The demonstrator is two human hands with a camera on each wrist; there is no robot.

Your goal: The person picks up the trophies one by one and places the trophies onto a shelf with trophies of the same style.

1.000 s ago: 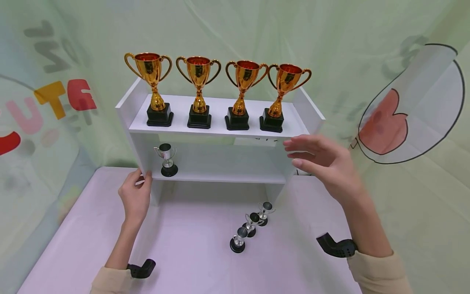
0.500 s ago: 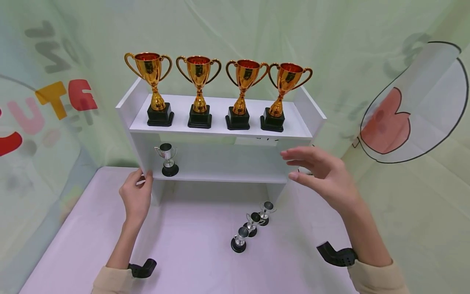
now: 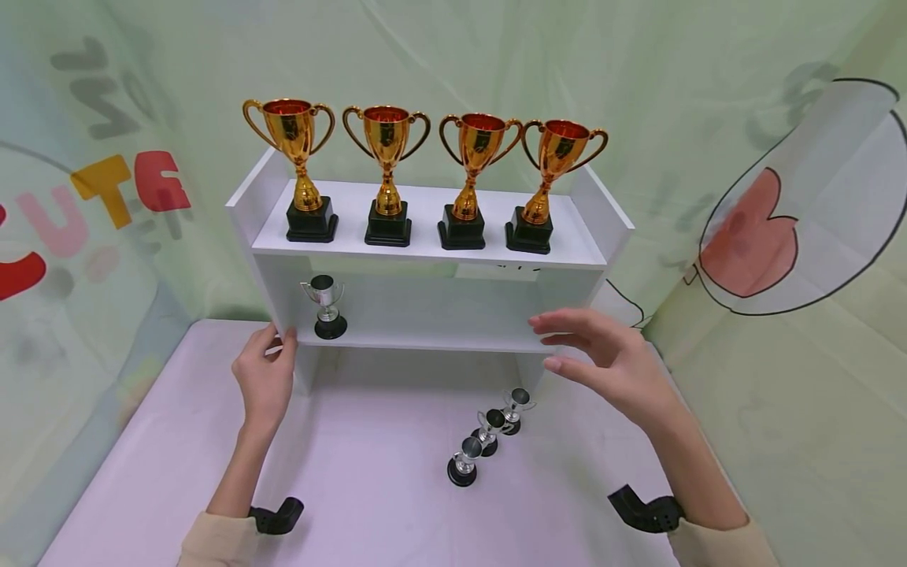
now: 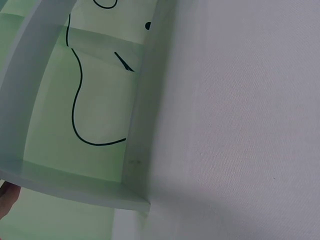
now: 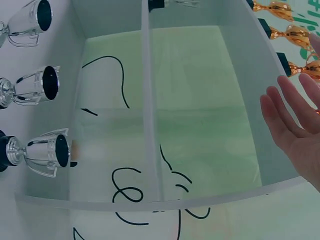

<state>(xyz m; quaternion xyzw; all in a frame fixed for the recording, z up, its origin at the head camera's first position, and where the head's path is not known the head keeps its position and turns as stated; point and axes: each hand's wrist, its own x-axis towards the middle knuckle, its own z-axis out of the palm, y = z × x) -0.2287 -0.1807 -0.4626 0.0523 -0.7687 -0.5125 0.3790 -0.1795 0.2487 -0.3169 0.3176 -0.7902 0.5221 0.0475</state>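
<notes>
On the desk (image 3: 560,496) stands the shelf (image 3: 425,257), four gold cups (image 3: 386,146) along its top. The left grip (image 3: 264,378) pinches its left side; the right grip (image 3: 609,354), fingers parted, hovers empty near the right side. One silver cup (image 3: 326,298) stands on the lower tier (image 3: 425,339); three silver cups (image 3: 494,420) stand close-set on the desk. Good handling likely means bracing the shelf and clearing neighbouring cups. Only the right wrist view shows the looping black line (image 5: 118,192) behind.
</notes>
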